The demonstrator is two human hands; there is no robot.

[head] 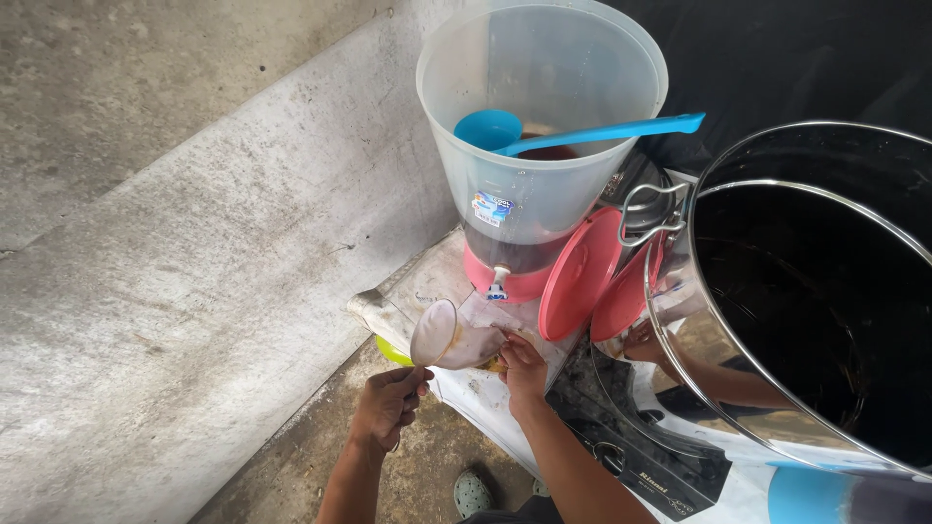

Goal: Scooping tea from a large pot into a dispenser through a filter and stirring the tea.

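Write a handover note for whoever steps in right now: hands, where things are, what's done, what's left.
Left hand: fingers curled shut just below the cup's rim; what they grip is unclear.
Right hand: pinching the base end of the clear cup, which lies tilted below the tap.
Dispenser: on the table corner, with dark liquid low inside and the blue ladle resting in it.
Done: pink lid is off, leaning against the dispenser. Steel pot stands at the right.
Left: cup looks nearly empty.
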